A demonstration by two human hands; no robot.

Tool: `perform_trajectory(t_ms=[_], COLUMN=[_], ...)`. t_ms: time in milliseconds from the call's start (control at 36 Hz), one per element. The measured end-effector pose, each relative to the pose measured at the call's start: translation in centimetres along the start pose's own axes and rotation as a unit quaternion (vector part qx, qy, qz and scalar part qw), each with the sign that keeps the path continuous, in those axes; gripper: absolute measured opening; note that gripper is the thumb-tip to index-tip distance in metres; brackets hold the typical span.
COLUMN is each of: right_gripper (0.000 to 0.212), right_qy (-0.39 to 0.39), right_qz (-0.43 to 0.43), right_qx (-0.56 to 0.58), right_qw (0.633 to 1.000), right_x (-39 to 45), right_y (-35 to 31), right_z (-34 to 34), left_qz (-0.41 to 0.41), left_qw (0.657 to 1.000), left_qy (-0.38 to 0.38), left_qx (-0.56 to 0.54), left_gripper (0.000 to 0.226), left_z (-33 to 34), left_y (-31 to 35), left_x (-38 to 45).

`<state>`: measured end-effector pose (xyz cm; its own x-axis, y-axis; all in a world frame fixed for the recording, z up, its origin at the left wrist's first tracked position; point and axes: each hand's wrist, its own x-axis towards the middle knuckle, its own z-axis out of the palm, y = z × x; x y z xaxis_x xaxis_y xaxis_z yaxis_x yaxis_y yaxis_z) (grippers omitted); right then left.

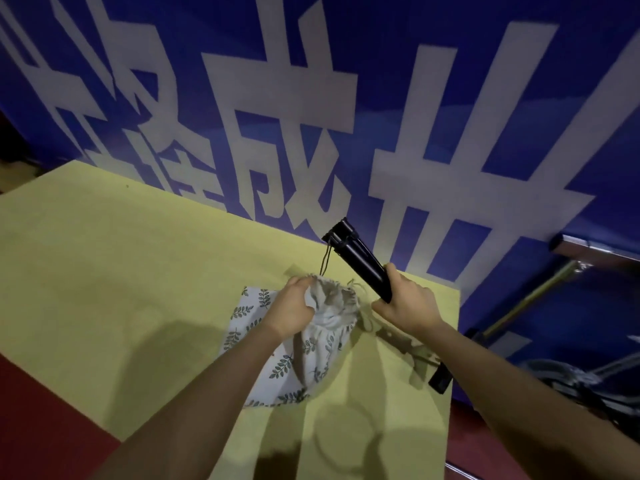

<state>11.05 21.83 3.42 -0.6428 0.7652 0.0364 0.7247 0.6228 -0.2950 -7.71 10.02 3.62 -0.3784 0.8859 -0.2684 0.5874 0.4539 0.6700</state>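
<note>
A big blue banner (381,98) with white characters fills the upper half of the view, from 9 o'clock over 12 to 3 o'clock. Under it lies a yellow tabletop (121,271), which takes the lower left and the centre. A dark red surface (41,410) shows past the tabletop's edge at 8 o'clock. At 3 o'clock, beside the tabletop, a metal frame (540,289) stands in front of the banner.

On the tabletop, a little toward 5 o'clock from the centre of the view, there is a white cloth bag (277,368) with a print of green leaves. Its lower part lies flat and its mouth is lifted up and gathered.

The left hand (292,306) holds the bag at this mouth. Its fingers (299,281) are curled and clamped on the gathered rim of the cloth.

The right hand (408,303) is just beside the bag's mouth, at its 3 o'clock side. Its fingers (382,308) are closed tightly around the lower end of a bundle of black tubes (360,258). The bundle is tilted and its free end points toward 11 o'clock, above the bag.

Under the right forearm, at 4 o'clock near the tabletop's edge, lies a tool with a dark end (440,379); what it is cannot be told.

A thin dark cord (325,261) hangs from the top end of the tubes down to the bag's mouth.
</note>
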Motion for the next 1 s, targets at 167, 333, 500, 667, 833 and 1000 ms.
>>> perform_trajectory(t_ms=[167,333,500,667,833,1000], right_gripper=[0.042,0.043,0.04,0.036,0.039,0.03], right_qy=[0.067,0.041,-0.034,-0.052,-0.041,0.022], right_qz=[0.01,-0.023,-0.054,-0.098,-0.155,-0.246], right_qx=[0.037,-0.044,-0.131,-0.224,-0.327,-0.388], right_qw=[0.997,0.998,0.989,0.968,0.931,0.888], right_x=[-2.3,-4.8,-6.2,-6.2,-5.5,-4.7], right_y=[-1.1,-1.8,-2.1,-3.8,-5.6,-7.5], right_z=[-2.6,-3.9,-2.9,-2.7,-3.1,-4.9], left_qz=[0.018,0.035,0.072,0.098,0.134,0.163], left_qw=[1.0,0.999,0.997,0.989,0.974,0.946], left_qy=[-0.006,0.007,-0.015,-0.031,-0.023,0.016], left_qx=[0.008,0.019,0.04,0.108,0.181,0.281], left_gripper=[0.067,0.068,0.081,0.089,0.084,0.076], left_z=[-0.4,-2.0,-3.3,-2.7,-2.0,-1.1], left_y=[0.6,1.5,1.9,2.6,3.2,4.1], left_x=[-1.5,-2.4,-3.7,-4.7,-5.3,-5.8])
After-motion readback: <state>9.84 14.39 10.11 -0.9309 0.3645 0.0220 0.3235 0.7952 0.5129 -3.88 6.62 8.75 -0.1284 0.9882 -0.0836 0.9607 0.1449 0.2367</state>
